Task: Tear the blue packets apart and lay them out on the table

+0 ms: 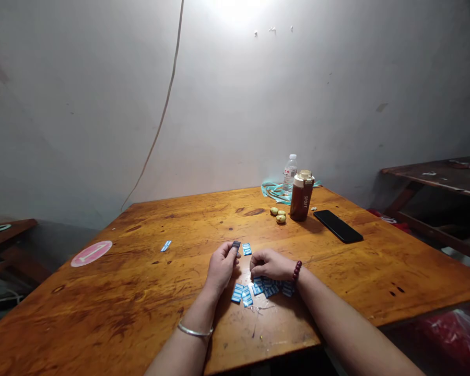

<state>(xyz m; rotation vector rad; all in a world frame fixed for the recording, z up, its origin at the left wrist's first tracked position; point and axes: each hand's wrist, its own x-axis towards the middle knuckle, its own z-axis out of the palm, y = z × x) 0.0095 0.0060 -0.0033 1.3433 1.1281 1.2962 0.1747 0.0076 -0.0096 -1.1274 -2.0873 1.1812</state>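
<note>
My left hand [221, 267] is closed, pinching a small dark flat piece [236, 244] upright between thumb and fingers. My right hand [273, 265] is curled with its fingertips down at the edge of a loose pile of small blue-and-white striped pieces [271, 289]. Whatever its fingers hold, if anything, is hidden. Two more striped pieces [247, 295] lie at the left side of the pile. Another striped piece [246, 249] rests on the table between and just beyond my hands. Farther left, a single blue-and-white piece [165, 246] lies apart.
The wooden table [133, 292] bears a pink round sticker [91, 254] at the left. On the right are a brown bottle marked SPORT [301, 197], a black phone [338, 226], several small yellowish round items [281, 219], a clear bottle [290, 175] and a turquoise strap [272, 192].
</note>
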